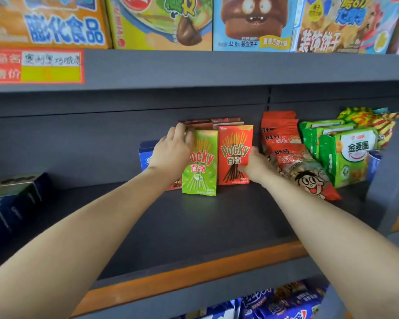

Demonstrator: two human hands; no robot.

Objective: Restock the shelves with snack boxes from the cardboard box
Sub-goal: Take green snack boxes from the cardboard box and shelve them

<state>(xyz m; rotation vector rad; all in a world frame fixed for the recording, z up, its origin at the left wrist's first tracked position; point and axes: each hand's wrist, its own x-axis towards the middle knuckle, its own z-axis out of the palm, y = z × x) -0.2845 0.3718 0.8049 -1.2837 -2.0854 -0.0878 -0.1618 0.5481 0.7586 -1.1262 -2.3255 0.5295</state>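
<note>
Both arms reach into the grey shelf. The left hand grips the top left corner of the green box, fingers curled over its top. The right hand touches the right edge of the red box; I cannot tell how its fingers lie. The 2 boxes stand upright, touching, far on the shelf, left of the red bags.

A dark grey shelf with an orange front edge. Upright on it: a green Pocky box beside a red Pocky box, red snack bags and green snack bags to the right.
</note>
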